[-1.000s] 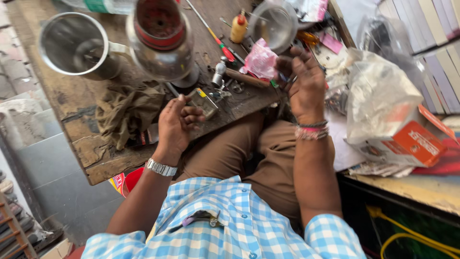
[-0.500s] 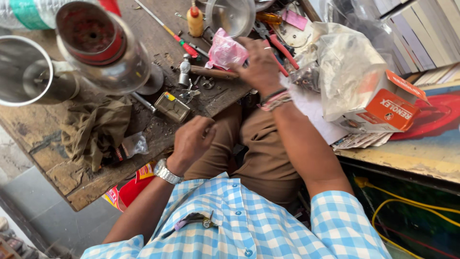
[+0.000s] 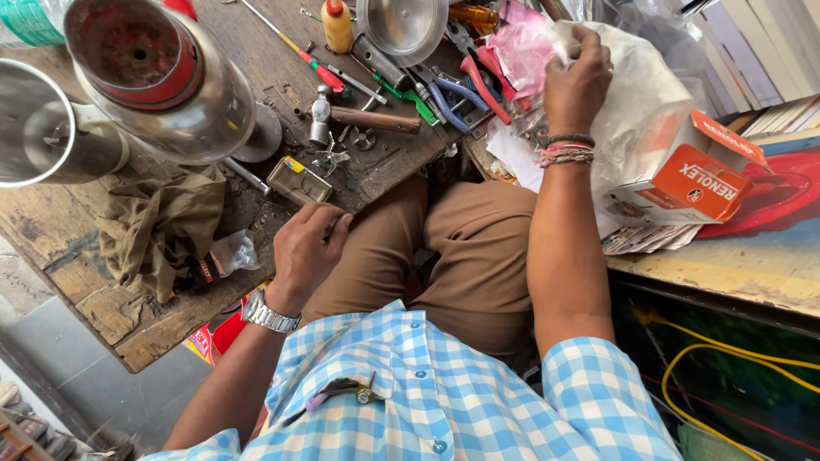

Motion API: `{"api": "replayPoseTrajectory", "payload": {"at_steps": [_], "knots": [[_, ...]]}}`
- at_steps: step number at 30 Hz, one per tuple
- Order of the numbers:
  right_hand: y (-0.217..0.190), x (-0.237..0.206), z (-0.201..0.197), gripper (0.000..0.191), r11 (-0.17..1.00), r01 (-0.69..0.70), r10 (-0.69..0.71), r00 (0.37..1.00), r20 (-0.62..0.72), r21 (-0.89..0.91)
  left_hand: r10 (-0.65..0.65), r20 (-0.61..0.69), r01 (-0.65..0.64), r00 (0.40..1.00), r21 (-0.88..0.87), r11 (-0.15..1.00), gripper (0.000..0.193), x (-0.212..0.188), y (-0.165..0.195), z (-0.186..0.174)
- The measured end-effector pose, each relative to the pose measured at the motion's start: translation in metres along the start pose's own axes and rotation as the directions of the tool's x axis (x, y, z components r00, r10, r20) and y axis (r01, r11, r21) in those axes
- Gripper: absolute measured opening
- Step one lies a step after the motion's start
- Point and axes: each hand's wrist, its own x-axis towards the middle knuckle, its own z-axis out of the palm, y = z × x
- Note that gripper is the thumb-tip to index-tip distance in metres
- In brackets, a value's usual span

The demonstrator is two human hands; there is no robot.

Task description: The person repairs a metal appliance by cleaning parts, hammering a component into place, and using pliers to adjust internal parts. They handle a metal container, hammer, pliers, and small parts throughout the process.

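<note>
Right hand (image 3: 579, 75) pinches the crumpled translucent plastic bag (image 3: 636, 102), which lies beside the orange cardboard box (image 3: 683, 175): light, limp, slippery (best gripped by bunched folds). Left hand (image 3: 307, 248) is curled around a small dark object at the edge of the scarred wooden worktop (image 3: 77, 248).

One head-worn camera looks steeply down, close over the cluttered workbench (image 3: 68, 265).

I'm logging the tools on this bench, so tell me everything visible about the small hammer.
The small hammer lies flat on the worn wooden workbench, above the left hand, which does not touch it. It has a shiny metal head with a rounded end and a brown wooden handle pointing right toward the pliers. Small metal parts lie scattered beside it.
</note>
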Motion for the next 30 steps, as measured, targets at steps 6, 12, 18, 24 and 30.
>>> {"api": "replayPoseTrajectory", "payload": {"at_steps": [6, 12, 18, 24, 30], "knots": [[-0.049, -0.013, 0.002, 0.036, 0.926, 0.378, -0.376, 0.925, -0.062, 0.019, 0.005, 0.071, -0.004, 0.997, -0.008, 1.0, 0.012, -0.008, 0.005, 0.018], [-0.102, -0.044, 0.017, 0.016, 0.91, 0.317, -0.399, 0.847, 0.351, 0.268, 0.068, 0.17, -0.068, 0.983, -0.005, 0.998, 0.011, -0.011, 0.004, 0.021], [-0.115, -0.05, 0.013, 0.018, 0.857, 0.313, -0.492, 0.735, 0.467, 0.41, 0.229, 0.236, -0.223, 0.944, -0.053, 0.973, 0.011, -0.02, -0.007, 0.011], [-0.114, -0.047, -0.008, 0.021, 0.892, 0.266, -0.436, 0.718, 0.543, 0.365, 0.19, 0.13, -0.2, 0.973, 0.072, 0.977, 0.008, -0.025, -0.065, -0.034], [-0.116, -0.046, -0.009, 0.024, 0.915, 0.236, -0.386, 0.744, 0.545, 0.327, 0.155, 0.053, -0.16, 0.987, 0.505, 0.848, 0.035, 0.005, -0.117, -0.058]]}}
